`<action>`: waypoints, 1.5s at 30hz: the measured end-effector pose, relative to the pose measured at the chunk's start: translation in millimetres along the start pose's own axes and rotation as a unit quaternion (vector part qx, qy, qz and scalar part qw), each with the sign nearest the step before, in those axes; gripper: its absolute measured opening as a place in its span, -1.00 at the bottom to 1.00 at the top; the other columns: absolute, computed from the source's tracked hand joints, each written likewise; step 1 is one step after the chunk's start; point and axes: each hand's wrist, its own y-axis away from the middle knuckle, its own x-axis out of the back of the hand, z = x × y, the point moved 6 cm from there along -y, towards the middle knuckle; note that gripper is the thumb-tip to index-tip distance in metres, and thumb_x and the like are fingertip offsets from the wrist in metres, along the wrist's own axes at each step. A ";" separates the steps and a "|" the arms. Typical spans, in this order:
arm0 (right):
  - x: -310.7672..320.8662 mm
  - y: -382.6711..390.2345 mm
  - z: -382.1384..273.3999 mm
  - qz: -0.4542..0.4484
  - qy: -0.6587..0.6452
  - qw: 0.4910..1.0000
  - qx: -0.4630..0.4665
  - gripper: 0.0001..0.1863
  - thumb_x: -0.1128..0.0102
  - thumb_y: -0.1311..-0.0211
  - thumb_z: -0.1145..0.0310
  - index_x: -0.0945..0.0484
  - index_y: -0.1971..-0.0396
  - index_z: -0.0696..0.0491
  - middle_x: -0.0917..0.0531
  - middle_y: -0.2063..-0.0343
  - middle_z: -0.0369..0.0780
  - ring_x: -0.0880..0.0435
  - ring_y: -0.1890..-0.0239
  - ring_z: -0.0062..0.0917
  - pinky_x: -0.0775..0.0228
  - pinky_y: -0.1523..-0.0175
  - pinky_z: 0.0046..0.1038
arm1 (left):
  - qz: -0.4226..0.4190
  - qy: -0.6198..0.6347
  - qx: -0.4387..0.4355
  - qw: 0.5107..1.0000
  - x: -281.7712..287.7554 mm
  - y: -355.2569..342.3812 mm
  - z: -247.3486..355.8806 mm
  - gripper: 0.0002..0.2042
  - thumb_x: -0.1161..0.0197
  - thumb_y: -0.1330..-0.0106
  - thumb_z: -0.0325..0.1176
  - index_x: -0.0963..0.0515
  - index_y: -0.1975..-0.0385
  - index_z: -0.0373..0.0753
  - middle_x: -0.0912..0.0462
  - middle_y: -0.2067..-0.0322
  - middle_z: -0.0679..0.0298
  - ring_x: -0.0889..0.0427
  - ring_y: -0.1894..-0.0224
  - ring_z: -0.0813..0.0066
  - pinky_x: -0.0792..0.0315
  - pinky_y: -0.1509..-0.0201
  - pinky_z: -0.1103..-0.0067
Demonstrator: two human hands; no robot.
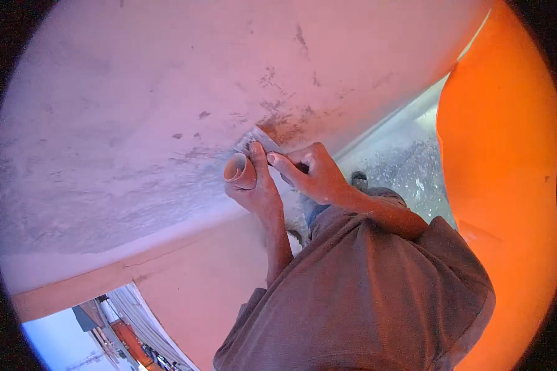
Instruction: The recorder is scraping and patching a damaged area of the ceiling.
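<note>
A putty knife (258,138) with a flat, smeared grey blade is held in front of the wall. My right hand (319,176) is closed around its handle end, and the fingers hide most of the handle. My left hand (257,193) grips a rolled tan sheet (237,168) that looks like sandpaper. The left thumb presses on the face of the blade. Both hands are close together, nearly touching. Just beyond the blade, the pinkish wall (136,117) carries a rough brown patch (284,128) and scattered dark marks.
A bright orange surface (501,185) curves along the right side. Below lies a floor (408,157) with white specks, and a dark shoe (359,180) shows on it. At the lower left, an opening reveals a red-orange object (132,343) and a pale corrugated sheet (145,315).
</note>
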 end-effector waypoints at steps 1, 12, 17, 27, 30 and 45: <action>0.2 -1.7 -1.9 -0.003 0.000 1.000 -0.002 -0.47 -0.17 -0.40 0.20 -0.41 0.77 0.17 -0.32 0.81 -0.42 -0.23 0.68 -0.77 -0.05 0.58 -0.51 | 0.003 -0.002 0.002 1.000 0.5 -1.8 3.4 -0.78 -0.41 -0.28 -0.37 -0.59 0.52 -0.35 -0.63 0.51 0.34 -0.51 0.49 0.65 -0.40 0.41 0.60; -3.1 -5.8 -4.0 -0.060 -0.054 0.992 -0.098 -0.47 -0.13 -0.45 0.22 -0.40 0.79 0.09 -0.29 0.79 -0.47 -0.18 0.68 -0.79 0.01 0.58 -0.54 | -0.009 -0.031 0.001 0.999 1.9 -8.4 15.3 -0.74 -0.42 -0.28 -0.30 -0.50 0.53 -0.24 -0.48 0.60 0.43 -0.37 0.61 0.76 -0.15 0.66 0.68; -6.0 4.9 16.3 -0.085 -0.114 0.979 -0.147 -0.46 -0.15 -0.41 0.09 -0.53 0.72 0.15 -0.41 0.80 -0.38 -0.28 0.69 -0.75 -0.10 0.60 -0.48 | -0.031 -0.065 -0.014 0.997 2.1 -2.6 -3.8 -0.72 -0.42 -0.28 -0.29 -0.46 0.54 -0.24 -0.47 0.60 0.44 -0.37 0.61 0.76 -0.19 0.66 0.68; -8.1 0.9 11.8 -0.037 -0.053 0.998 -0.021 -0.46 -0.13 -0.44 0.20 -0.46 0.78 0.15 -0.32 0.81 -0.42 -0.22 0.67 -0.78 -0.04 0.58 -0.50 | 0.001 0.021 0.020 1.000 -1.5 0.0 -2.3 -0.72 -0.39 -0.30 -0.34 -0.51 0.60 -0.32 -0.53 0.58 0.38 -0.43 0.53 0.67 -0.29 0.50 0.62; -7.4 -1.1 -0.3 -0.063 -0.052 0.994 -0.068 -0.48 -0.16 -0.42 0.24 -0.45 0.78 0.16 -0.32 0.81 -0.42 -0.22 0.67 -0.78 -0.05 0.58 -0.50 | 0.003 -0.002 0.032 0.999 0.1 -2.0 18.4 -0.73 -0.38 -0.31 -0.35 -0.52 0.58 -0.32 -0.54 0.58 0.39 -0.43 0.53 0.67 -0.31 0.48 0.62; -14.8 8.9 24.7 -0.035 -0.055 0.995 -0.076 -0.50 -0.20 -0.38 0.19 -0.52 0.72 0.21 -0.37 0.83 -0.36 -0.26 0.70 -0.76 -0.08 0.61 -0.47 | -0.010 0.008 0.036 0.999 7.6 5.9 -18.5 -0.75 -0.41 -0.29 -0.33 -0.43 0.38 -0.25 -0.52 0.45 0.35 -0.50 0.43 0.70 -0.34 0.55 0.70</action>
